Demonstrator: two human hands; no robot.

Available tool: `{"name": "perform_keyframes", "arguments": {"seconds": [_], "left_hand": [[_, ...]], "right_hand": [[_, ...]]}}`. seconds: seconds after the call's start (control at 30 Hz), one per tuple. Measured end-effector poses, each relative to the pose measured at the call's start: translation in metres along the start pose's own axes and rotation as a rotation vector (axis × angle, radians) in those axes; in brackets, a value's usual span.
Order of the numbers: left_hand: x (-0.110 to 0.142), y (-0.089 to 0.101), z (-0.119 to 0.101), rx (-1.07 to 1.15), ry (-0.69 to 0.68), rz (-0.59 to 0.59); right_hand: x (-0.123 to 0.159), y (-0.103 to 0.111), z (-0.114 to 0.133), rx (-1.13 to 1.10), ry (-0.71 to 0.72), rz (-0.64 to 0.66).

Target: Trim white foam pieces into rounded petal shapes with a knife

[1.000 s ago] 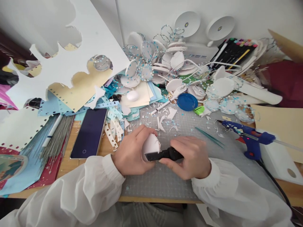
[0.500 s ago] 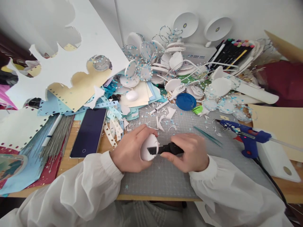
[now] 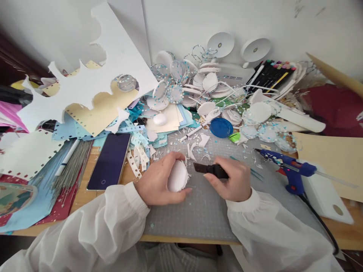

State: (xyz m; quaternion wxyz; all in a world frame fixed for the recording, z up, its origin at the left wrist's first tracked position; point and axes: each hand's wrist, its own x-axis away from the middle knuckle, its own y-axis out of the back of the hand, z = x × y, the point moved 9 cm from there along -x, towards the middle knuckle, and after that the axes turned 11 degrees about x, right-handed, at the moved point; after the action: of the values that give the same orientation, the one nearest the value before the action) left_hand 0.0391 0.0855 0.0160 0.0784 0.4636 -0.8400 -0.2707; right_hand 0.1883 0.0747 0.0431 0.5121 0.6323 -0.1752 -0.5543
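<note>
Low over the grey cutting mat (image 3: 193,223), my left hand (image 3: 160,179) grips a white foam disc (image 3: 178,176) between thumb and fingers. The disc's right edge is ragged, with small shreds hanging off. My right hand (image 3: 234,179) is closed round the black handle of a utility knife (image 3: 211,170). Its dark blade points left and stands a little apart from the disc. Just behind my right hand lie teal tweezers (image 3: 252,172), partly covered by it. White foam scraps (image 3: 203,140) are scattered on the mat beyond both hands.
A blue glue gun (image 3: 295,170) rests at the right, its cord running toward the front edge. The phone (image 3: 109,160) lies left, beside thin wire stems (image 3: 72,170). Foam discs with beaded wire (image 3: 176,92), a blue lid (image 3: 221,127) and a marker box (image 3: 269,77) crowd the back.
The knife blade has come away from the foam disc, moving right and slightly up with my right hand. My left thumb has stretched outward below the disc. The view has shifted slightly.
</note>
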Motion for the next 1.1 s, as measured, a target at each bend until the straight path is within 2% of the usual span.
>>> {"name": "perform_keyframes", "arguments": {"seconds": [0.2,0.33,0.5,0.67,0.83,0.9,1.1], "left_hand": [[-0.002,-0.008,-0.013,-0.098,-0.194,0.058],[-0.003,-0.012,-0.009,-0.176,-0.180,0.090],[-0.001,-0.014,-0.009,-0.160,-0.178,0.107],[-0.002,-0.011,-0.007,-0.145,-0.147,0.081],[-0.005,-0.008,-0.003,-0.128,-0.110,0.034],[-0.006,-0.007,-0.003,-0.109,-0.097,0.015],[-0.003,-0.003,-0.008,-0.095,-0.093,-0.006]], "right_hand": [[0.000,0.003,0.028,-0.154,0.155,0.010],[0.005,0.006,0.043,-0.155,0.302,-0.016],[0.009,0.001,0.049,-0.089,0.374,-0.044],[0.007,0.003,0.042,-0.129,0.310,-0.072],[0.002,0.008,0.019,-0.088,0.089,-0.135],[0.000,0.006,0.015,-0.095,0.043,-0.099],[-0.001,-0.006,0.028,-0.064,0.130,0.065]]}}
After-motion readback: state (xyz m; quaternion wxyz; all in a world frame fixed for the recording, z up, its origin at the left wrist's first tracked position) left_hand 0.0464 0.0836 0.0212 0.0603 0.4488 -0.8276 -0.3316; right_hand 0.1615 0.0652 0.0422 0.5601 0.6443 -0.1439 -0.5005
